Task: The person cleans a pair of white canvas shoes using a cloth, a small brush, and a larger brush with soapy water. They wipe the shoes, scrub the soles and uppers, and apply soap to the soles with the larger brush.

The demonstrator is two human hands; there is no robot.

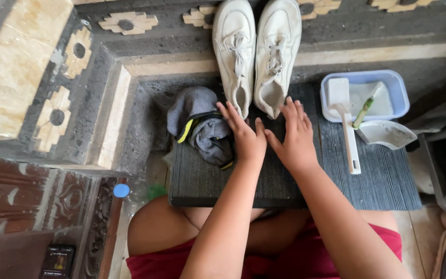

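A: Where are the white sneakers?
B: Side by side on the step. The left hand and right hand lie flat and empty on the dark surface, just touching their heels.
A: Washed yet?
B: Looks not. The brush lies unused.

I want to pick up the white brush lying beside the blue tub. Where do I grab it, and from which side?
Grip the white brush on its long thin handle, near the free end closest to you. Come from above with the right hand, fingers across the handle. The wide head leans on the blue tub rim, and the handle lies unobstructed on the dark mat.
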